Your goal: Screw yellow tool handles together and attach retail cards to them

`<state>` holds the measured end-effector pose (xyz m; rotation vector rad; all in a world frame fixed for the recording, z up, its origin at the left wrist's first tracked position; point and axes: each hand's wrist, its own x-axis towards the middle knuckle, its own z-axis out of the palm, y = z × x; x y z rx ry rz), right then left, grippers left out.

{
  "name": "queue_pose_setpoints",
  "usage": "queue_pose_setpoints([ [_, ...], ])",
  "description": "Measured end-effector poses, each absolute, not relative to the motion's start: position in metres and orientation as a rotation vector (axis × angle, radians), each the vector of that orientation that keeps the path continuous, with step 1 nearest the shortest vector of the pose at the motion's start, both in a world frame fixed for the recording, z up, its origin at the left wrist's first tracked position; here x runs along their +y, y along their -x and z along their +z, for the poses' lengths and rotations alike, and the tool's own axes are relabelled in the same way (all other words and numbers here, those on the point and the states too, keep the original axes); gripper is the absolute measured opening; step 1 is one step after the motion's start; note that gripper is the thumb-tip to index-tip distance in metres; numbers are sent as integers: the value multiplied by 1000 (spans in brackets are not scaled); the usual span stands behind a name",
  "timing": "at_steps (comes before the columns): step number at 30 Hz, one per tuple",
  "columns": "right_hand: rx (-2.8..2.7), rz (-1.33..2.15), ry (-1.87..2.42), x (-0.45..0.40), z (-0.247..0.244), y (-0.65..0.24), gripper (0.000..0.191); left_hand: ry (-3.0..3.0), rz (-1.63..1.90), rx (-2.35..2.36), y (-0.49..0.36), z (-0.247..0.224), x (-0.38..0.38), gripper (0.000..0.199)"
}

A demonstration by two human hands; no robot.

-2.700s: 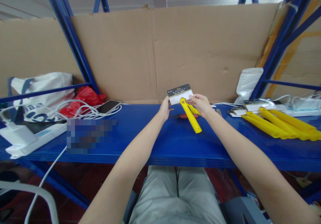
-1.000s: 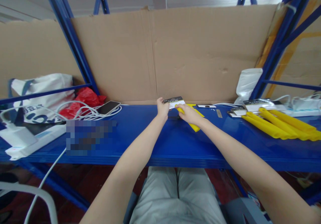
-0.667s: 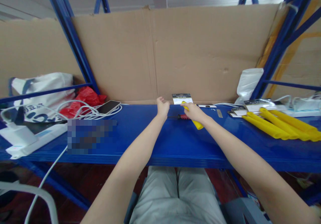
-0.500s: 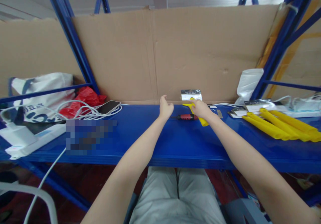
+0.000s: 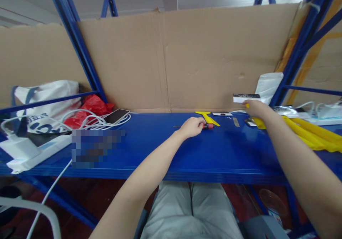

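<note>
My left hand [image 5: 191, 127] is closed over a red and black screwdriver [image 5: 209, 126] lying on the blue table, its thin shaft pointing left. Just behind it lies a yellow T-shaped scraper handle [image 5: 208, 118]. At the right, my right hand [image 5: 255, 108] grips a yellow-handled scraper with a black and white card [image 5: 246, 98] at its head, held above the table. A small metal blade [image 5: 236, 122] and a flat white and black packet [image 5: 222, 114] lie between the hands.
Yellow handles [image 5: 312, 133] are piled at the right beside a white pouch [image 5: 269, 84]. At the left are a phone [image 5: 116, 116], coiled white cables, a red bag [image 5: 93, 108], a cloth bag [image 5: 50, 103] and a power strip [image 5: 40, 153]. Cardboard [image 5: 203, 60] stands behind.
My right hand has moved right, carrying the carded yellow scraper. My left hand has come down and right onto the screwdriver. Another yellow handle now shows behind it on the table.
</note>
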<state>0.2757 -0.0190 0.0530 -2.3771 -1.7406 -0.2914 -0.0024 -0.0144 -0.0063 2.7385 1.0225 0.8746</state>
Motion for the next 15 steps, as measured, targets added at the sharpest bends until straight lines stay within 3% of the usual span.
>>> queue_pose_setpoints([
  [7, -1701, -40, 2640, -34, 48, -328, 45, -2756, 871, 1016, 1, -5, -17, 28],
  [15, -1686, -110, 2713, -45, 38, -353, 50, -2754, 891, 1019, 2, -5, -17, 28],
])
